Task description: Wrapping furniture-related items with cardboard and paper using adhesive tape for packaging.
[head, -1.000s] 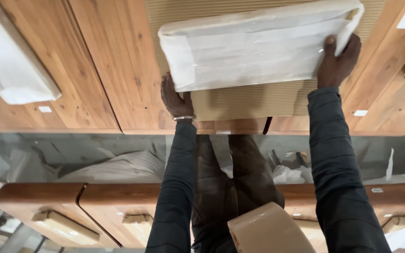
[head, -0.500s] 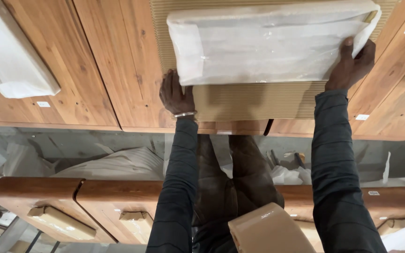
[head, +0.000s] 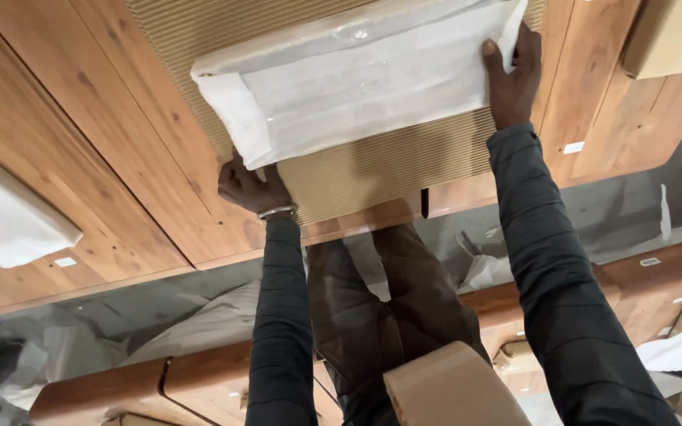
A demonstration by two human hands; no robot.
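The left hand (head: 248, 188) is gripping the near-left corner of the white wrapped panel (head: 357, 79), and the right hand (head: 512, 75) is gripping its right edge. The panel is lying on a corrugated cardboard sheet (head: 372, 170) spread over wooden panels (head: 96, 158). Judged progress: the panel is wrapped but not yet released.

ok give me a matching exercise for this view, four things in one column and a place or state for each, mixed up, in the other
Things:
1. left hand
2. right hand
3. white wrapped bundle
4. brown tape roll

Places or states:
A. lies on the ribbed cardboard sheet
B. at the bottom edge, in front of the legs
C. grips the bundle's right end
D. at the cardboard's lower left corner

Pairs: 1-D, 2-C, 3-A, 4-B
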